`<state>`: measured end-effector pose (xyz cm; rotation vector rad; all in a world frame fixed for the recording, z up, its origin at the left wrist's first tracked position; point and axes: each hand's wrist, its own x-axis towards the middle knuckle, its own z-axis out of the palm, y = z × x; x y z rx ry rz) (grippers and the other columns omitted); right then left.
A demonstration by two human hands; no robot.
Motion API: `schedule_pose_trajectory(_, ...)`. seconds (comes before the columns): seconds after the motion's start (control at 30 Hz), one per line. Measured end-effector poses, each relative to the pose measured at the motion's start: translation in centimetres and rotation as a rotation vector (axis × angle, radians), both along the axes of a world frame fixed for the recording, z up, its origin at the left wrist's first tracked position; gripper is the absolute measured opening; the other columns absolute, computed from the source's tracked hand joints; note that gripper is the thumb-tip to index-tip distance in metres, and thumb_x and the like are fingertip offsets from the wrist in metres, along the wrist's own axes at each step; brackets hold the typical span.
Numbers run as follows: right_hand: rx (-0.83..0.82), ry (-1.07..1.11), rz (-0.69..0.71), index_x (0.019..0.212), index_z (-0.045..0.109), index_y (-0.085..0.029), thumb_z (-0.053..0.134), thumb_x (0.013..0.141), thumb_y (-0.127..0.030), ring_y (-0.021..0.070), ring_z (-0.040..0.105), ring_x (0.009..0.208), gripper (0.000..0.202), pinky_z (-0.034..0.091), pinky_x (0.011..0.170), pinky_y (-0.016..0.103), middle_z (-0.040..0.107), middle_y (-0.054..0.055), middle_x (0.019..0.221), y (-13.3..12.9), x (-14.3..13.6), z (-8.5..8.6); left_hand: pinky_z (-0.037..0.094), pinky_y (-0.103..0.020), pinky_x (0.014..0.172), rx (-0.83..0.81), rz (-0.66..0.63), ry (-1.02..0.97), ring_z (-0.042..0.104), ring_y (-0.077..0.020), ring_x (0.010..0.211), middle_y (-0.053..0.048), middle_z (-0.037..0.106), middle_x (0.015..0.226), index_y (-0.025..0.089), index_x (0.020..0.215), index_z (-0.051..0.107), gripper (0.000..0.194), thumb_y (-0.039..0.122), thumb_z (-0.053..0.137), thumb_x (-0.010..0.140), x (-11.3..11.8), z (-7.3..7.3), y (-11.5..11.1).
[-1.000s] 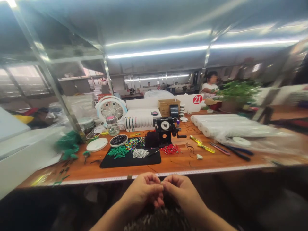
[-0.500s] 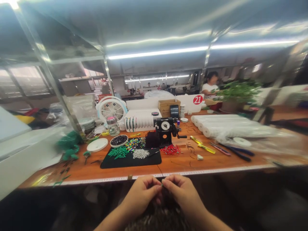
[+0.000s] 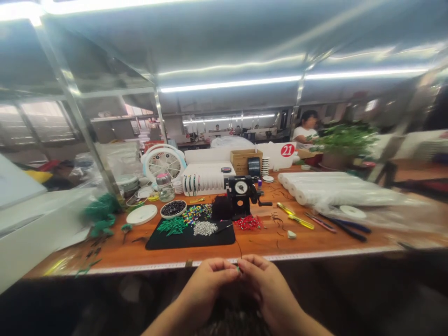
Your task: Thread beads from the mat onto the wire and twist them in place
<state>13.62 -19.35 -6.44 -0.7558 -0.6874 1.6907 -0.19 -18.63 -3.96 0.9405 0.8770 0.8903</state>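
At the table's front edge my left hand (image 3: 206,284) and my right hand (image 3: 268,284) meet, thumbs and forefingers pinched together. Between their fingertips shows a small green piece (image 3: 238,269), too small to name for sure. A thin dark thread (image 3: 241,249) runs up from the fingertips over the edge. Beyond it lies a black mat (image 3: 191,242) with green pieces (image 3: 172,225), silver beads (image 3: 205,228) and multicoloured beads (image 3: 194,213). A white dish of dark beads (image 3: 173,208) stands at the mat's back left, and red pieces (image 3: 249,223) are heaped right of the mat.
A black hand-cranked device (image 3: 241,196) stands behind the red pieces. Left of it are thread spools (image 3: 206,183), a glass jar (image 3: 165,189) and a fan (image 3: 164,163). Yellow cutters (image 3: 300,221), pliers (image 3: 350,227) and plastic-wrapped rolls (image 3: 325,189) lie at right. A person sits farther back.
The view has tilted up slightly, so the table sits lower. My hands stay pinched together at the edge, with small finger shifts. The thread shows more clearly and curves to the right.
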Motion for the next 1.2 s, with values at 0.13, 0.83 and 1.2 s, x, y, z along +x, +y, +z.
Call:
schedule_pose_trajectory(0.13,0.016,-0.030,-0.027,0.063,0.057,-0.013,0.073,0.064,-0.036,0.0027,0.030,0.039,0.029,0.019,0.040,0.017,0.050,-0.004,0.048,0.11,0.19,0.24,0.044,-0.025,0.062,-0.057,0.046,-0.075,0.059,-0.0153,0.060,-0.009,0.067,0.072,0.011,0.070,0.066,0.016,0.025,0.073,0.067,-0.12,-0.16,-0.02)
schedule_pose_trajectory(0.83,-0.047,-0.037,0.024,0.065,0.055,-0.014,0.078,0.058,-0.033,0.0066,0.049,0.045,0.031,0.037,0.045,0.017,0.054,-0.003,0.051,0.41,-0.06,0.57,0.044,-0.026,0.063,-0.075,-0.079,-0.034,0.060,-0.0170,0.060,-0.011,0.066,0.066,0.007,0.067,0.066,0.016,0.023,0.068,0.069,-0.51,-0.72,0.46)
schedule_pose_trajectory(1.2,0.068,-0.172,0.164,0.073,0.062,-0.011,0.073,0.065,-0.037,0.0093,0.053,0.045,0.030,0.034,0.044,0.019,0.063,0.004,0.056,0.91,0.35,0.31,0.041,-0.025,0.060,-0.087,-0.122,0.005,0.056,-0.0143,0.055,-0.009,0.062,0.060,0.006,0.062,0.065,0.010,0.016,0.064,0.065,-0.76,-0.09,0.61)
